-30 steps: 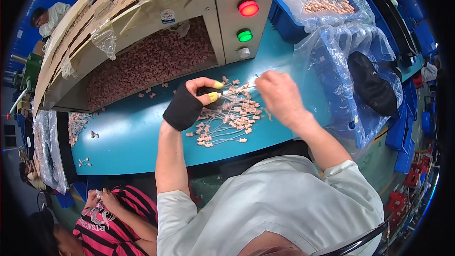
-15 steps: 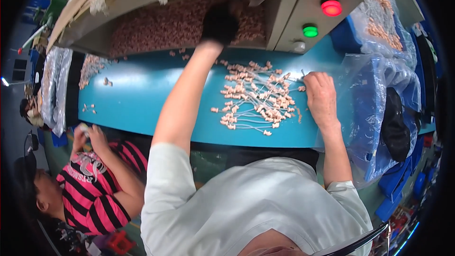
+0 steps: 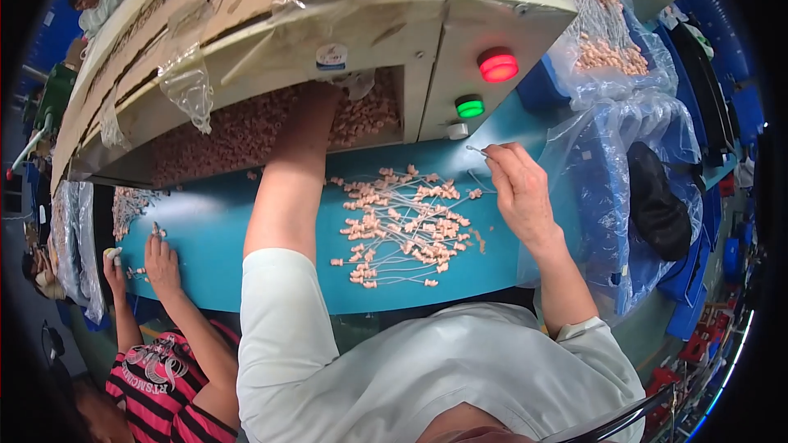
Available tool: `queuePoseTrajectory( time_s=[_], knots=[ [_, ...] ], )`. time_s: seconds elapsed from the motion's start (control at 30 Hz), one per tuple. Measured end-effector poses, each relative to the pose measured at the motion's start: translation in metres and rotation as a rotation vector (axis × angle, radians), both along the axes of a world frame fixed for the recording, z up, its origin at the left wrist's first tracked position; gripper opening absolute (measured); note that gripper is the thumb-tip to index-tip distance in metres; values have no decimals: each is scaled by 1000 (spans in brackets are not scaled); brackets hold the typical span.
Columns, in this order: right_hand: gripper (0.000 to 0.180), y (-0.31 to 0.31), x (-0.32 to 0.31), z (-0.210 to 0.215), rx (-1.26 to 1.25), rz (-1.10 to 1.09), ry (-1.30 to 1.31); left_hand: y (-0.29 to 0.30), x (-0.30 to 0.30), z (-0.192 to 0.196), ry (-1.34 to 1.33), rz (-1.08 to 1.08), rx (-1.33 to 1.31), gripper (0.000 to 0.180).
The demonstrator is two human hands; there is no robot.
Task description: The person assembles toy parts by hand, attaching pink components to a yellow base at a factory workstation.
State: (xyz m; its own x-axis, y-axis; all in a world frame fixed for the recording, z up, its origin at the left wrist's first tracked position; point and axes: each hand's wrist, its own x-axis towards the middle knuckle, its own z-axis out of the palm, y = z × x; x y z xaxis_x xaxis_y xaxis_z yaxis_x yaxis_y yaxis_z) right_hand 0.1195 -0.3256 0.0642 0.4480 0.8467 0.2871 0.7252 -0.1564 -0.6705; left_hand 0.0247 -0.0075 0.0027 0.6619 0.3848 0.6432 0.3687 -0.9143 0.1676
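My left forearm (image 3: 287, 184) reaches through the opening of a cream-coloured machine housing, into a bin heaped with small pinkish-tan pieces (image 3: 222, 143). The left hand itself is hidden behind the housing, so its fingers do not show. Over the right part of the blue-green table, my right hand (image 3: 523, 193) is closed, thumb and fingertips pinching a thin grey cord (image 3: 476, 150). Left of it lies a loose pile of grey cords (image 3: 402, 234) with small tan pieces on their ends.
The housing (image 3: 361, 33) has a red lamp (image 3: 497, 65) and a green lamp (image 3: 469, 107). To the right, clear plastic bags line blue bins; a black cloth item (image 3: 657, 201) lies there. A co-worker in a striped shirt (image 3: 164, 377) handles small pieces on the table (image 3: 222, 267) at left.
The view has shifted, showing more of the housing. My left hand, earlier visible in a black glove, has gone deeper behind the housing. The co-worker's hands have moved onto the table.
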Motion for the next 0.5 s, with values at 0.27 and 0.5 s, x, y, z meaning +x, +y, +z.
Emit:
queuePoseTrajectory(
  time_s=[0.27, 0.5],
  knots=[
    [16, 10, -6, -5, 38, 6, 28, 6, 1, 8, -12, -3, 127, 31],
    [18, 11, -19, -8, 62, 85, -24, -22, -29, 10, 13, 113, 245, 33]
  ],
)
